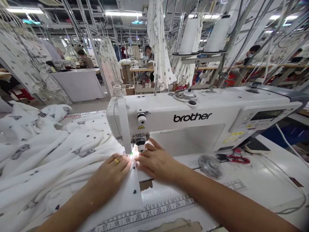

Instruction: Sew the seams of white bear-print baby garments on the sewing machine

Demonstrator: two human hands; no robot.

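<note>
White fabric (72,167) printed with small grey animals and dark marks spreads across the left of the table and runs under the needle area of a white sewing machine (154,112). My left hand (113,169), with a yellow ring on one finger, lies flat on the cloth just left of the lit needle. At the fabric's right edge, beside the needle, is my right hand (156,161); its fingers are bent and appear to pinch the edge. The needle tip and presser foot are mostly hidden by fingers, machine parts and glare.
A printed ruler scale (154,211) runs along the table front. Right of my forearm lie a clear round disc (210,166) and red-handled thread snips (238,159). Thread cones (189,35) stand above the machine. Hanging garments and several people at other machines fill the background.
</note>
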